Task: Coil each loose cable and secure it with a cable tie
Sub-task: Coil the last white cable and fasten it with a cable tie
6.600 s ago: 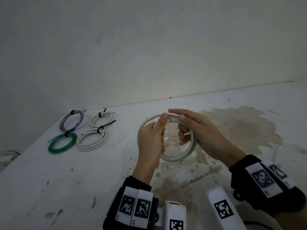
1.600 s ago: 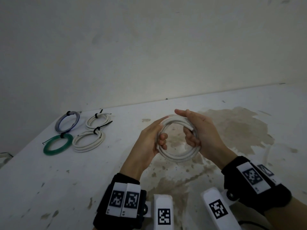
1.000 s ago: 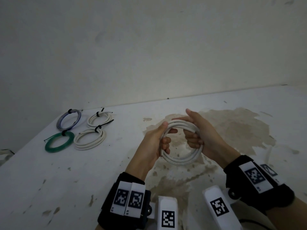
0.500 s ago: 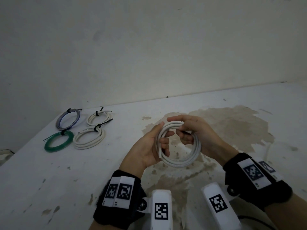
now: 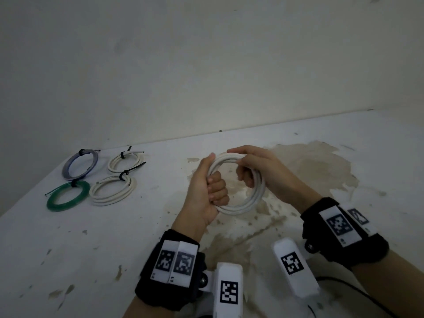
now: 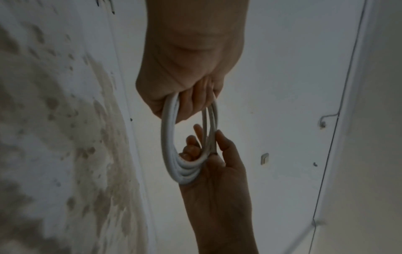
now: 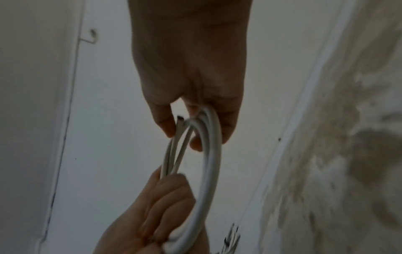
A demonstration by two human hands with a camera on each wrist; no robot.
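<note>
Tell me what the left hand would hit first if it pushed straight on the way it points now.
Likely the right hand: the left hand, gripping the white cable coil, points up toward it across the loop. Depth is unclear; past it, only bare table and wall.

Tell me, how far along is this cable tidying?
Four coils already lie tied on the table: a purple coil, a green coil and two white coils, each with a dark tie. The left hand and right hand grip a fifth white coil, wound but showing no tie. Left: tying it. No other loose cables are in view.
</note>
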